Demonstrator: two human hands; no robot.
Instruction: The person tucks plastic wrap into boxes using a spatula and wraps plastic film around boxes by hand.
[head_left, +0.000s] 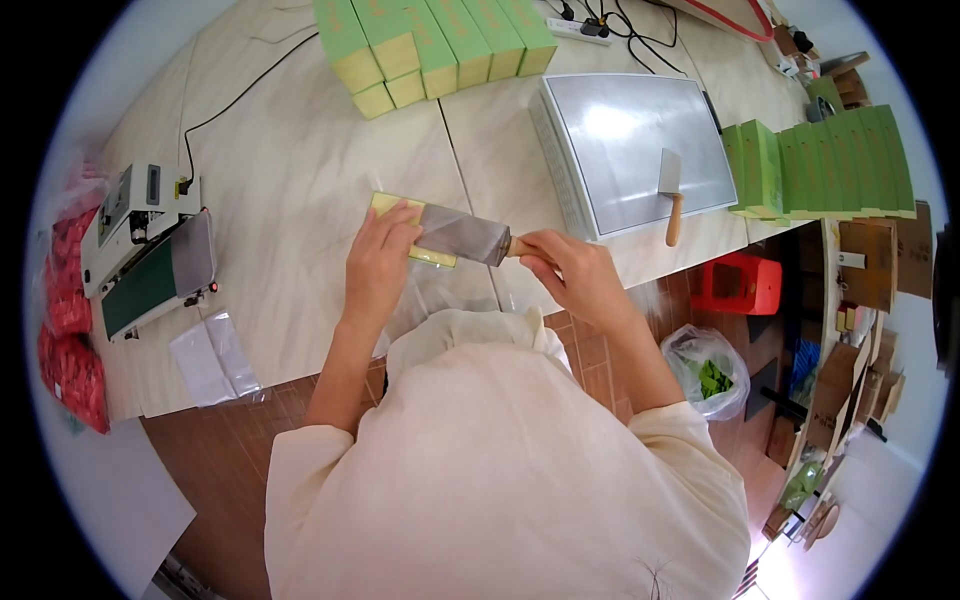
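My right hand (575,275) is closed around the wooden handle (519,246) of a scraper. Its broad metal blade (462,234) lies across a flat yellow-green box (434,258) near the table's front edge. Clear film shows around the box. On the left end of the box rests my left hand (382,247), fingers bent over it beside the blade; its thumb is hard to see. To the right, a second scraper (671,185) with a wooden handle lies on a silver-topped flat machine (630,130), its handle sticking out over the front edge.
Green boxes (440,45) stand stacked at the back, with more green boxes (835,165) in a row at the right. A sealing machine (155,255) and clear bags (215,355) are on the left. Below the table's right side are a red stool (738,284) and a bag-lined bin (705,370).
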